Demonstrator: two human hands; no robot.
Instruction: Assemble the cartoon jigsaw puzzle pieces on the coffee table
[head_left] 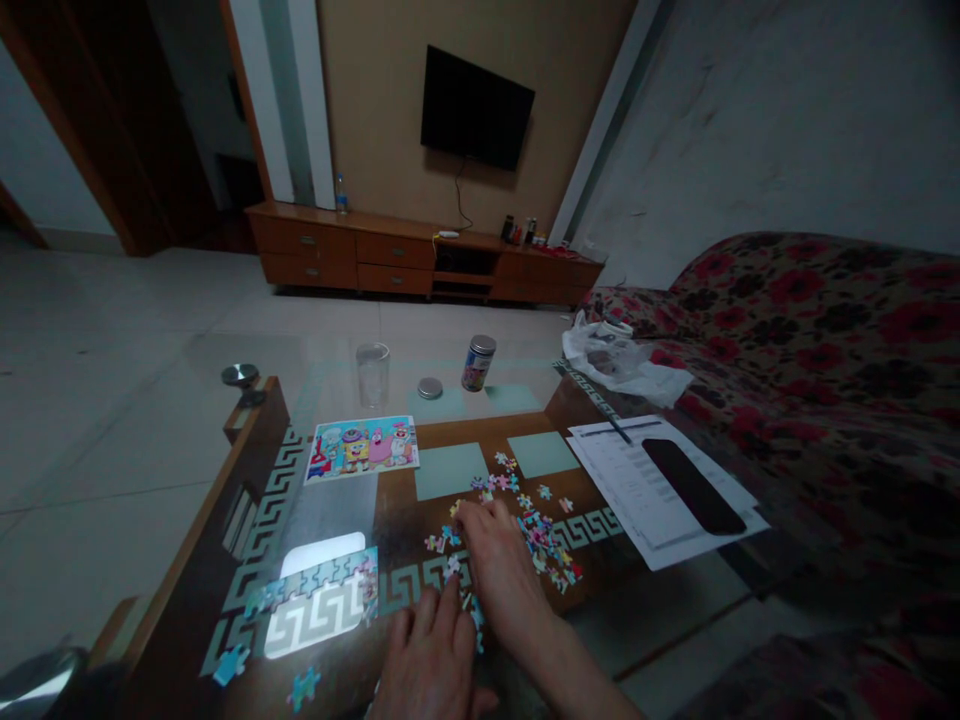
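Note:
My right hand (496,562) reaches over the glass table with its fingers bent, a yellowish puzzle piece (455,509) at the fingertips. Lower down, my left hand (431,655) rests with fingers stretched forward, the index fingertip touching a pale puzzle piece (452,567). A heap of loose puzzle pieces (544,540) spreads to the right of my right hand, partly hidden by it. On the left lies a joined strip of puzzle edge (322,578), bending down at its right end. Beyond it, a cartoon picture sheet (362,448) lies flat.
A clear glass jar (373,375), a round metal lid (430,388) and a printed can (478,363) stand toward the far side. Papers (637,500) with a black phone (691,485) lie right, near a plastic bag (622,365). Loose pieces (304,688) sit front left.

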